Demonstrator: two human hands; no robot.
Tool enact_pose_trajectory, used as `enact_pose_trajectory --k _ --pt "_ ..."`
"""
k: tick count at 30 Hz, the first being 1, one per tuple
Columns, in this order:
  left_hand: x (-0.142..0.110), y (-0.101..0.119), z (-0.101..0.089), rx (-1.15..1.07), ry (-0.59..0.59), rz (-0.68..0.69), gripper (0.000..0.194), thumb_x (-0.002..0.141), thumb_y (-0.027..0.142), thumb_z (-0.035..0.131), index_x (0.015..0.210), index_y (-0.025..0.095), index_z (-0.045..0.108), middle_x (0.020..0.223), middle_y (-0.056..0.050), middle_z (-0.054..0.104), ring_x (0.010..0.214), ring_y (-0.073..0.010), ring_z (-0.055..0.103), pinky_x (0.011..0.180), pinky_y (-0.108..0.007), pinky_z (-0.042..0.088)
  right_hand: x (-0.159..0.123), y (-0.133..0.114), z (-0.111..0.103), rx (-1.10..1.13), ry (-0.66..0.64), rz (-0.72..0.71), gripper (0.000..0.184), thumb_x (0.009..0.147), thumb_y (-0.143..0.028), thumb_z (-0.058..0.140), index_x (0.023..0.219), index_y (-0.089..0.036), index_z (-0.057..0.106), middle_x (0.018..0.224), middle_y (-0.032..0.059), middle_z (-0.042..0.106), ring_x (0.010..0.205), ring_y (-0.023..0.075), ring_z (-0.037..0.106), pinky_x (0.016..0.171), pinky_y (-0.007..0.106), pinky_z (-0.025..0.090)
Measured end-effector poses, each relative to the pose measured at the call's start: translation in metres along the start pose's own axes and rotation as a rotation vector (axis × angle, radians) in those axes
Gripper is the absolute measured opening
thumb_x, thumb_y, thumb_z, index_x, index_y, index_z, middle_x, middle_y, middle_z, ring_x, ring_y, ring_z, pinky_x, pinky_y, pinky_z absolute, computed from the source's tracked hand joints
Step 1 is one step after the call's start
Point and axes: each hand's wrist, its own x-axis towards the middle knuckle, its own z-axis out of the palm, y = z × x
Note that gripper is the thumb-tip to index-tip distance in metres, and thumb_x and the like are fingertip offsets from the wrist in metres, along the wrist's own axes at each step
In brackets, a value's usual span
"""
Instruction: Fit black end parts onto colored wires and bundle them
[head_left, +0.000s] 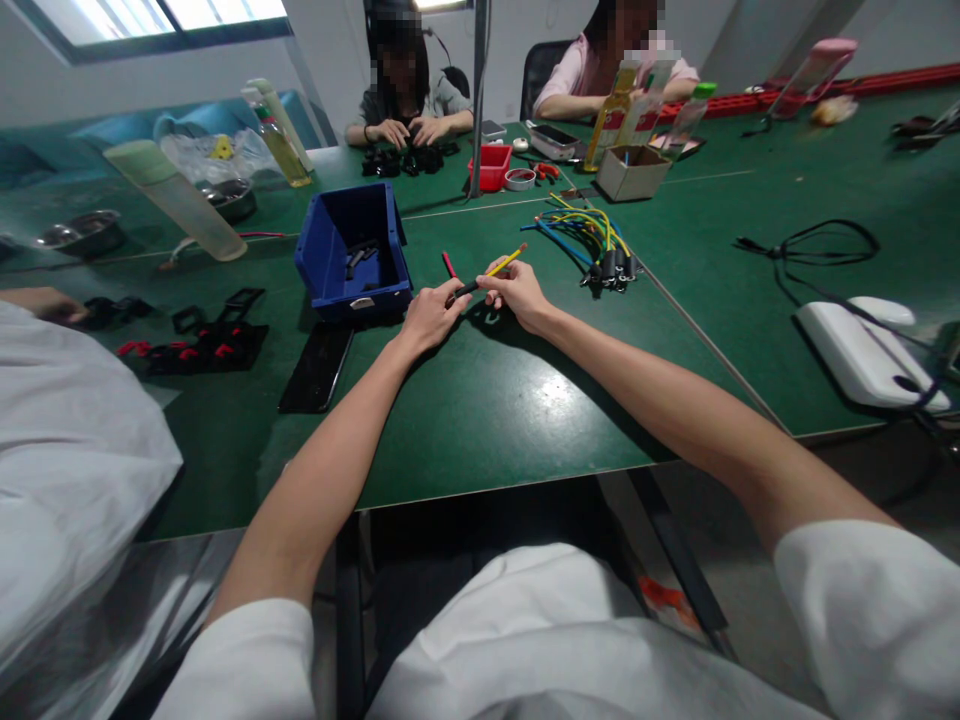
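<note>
My left hand is closed with its fingertips round a short black tube. The fingers of my right hand pinch a yellow wire, whose bare copper end points up and away. The hands almost meet, and the tube lies between them; how wire and tube join is too small to make out. Just beyond my left fingers a thin red piece sticks up. Left of the hands stands a blue bin with several small black pieces inside. A bundle of blue and yellow-green wires with black ends lies to the right.
A black phone lies by my left forearm. Farther left are black and red parts and a tilted bottle. A metal pole rises near a red box. A white device sits right. Two people work across the table.
</note>
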Motion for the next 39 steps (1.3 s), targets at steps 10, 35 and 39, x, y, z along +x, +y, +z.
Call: enact_pose_trajectory --k 10,35,39 --pt "-0.0001 0.0008 0.0001 0.006 -0.005 -0.010 0.030 0.091 0.043 0.047 0.100 0.022 0.066 0.069 0.000 0.059 0.062 -0.0141 0.048 0.060 -0.026 0.030 0.0016 -0.0010 0.0001 0.059 0.031 0.046 0.019 0.082 -0.030 0.065 0.080 -0.019 0.050 0.071 0.0006 0.062 0.047 0.0076 0.054 0.038 0.018 0.038" --pt "-0.0017 0.0042 -0.0016 -0.002 0.004 -0.015 0.030 0.090 0.044 0.047 0.098 0.022 0.066 0.068 -0.001 0.059 0.061 -0.0146 0.048 0.058 -0.026 0.029 0.0063 0.0047 -0.0022 0.074 0.249 0.061 0.021 0.088 -0.038 0.054 0.090 -0.024 0.040 0.063 -0.0066 0.048 0.045 0.0087 0.052 0.039 0.019 0.038" --pt "-0.0015 0.0041 -0.0013 0.003 0.003 -0.014 0.030 0.091 0.044 0.047 0.097 0.022 0.065 0.068 -0.001 0.058 0.061 -0.0145 0.048 0.058 -0.026 0.029 0.0064 0.0046 -0.0021 0.069 0.265 0.072 0.024 0.088 -0.042 0.055 0.091 -0.025 0.040 0.062 -0.0067 0.048 0.045 0.0086 0.050 0.039 0.018 0.037"
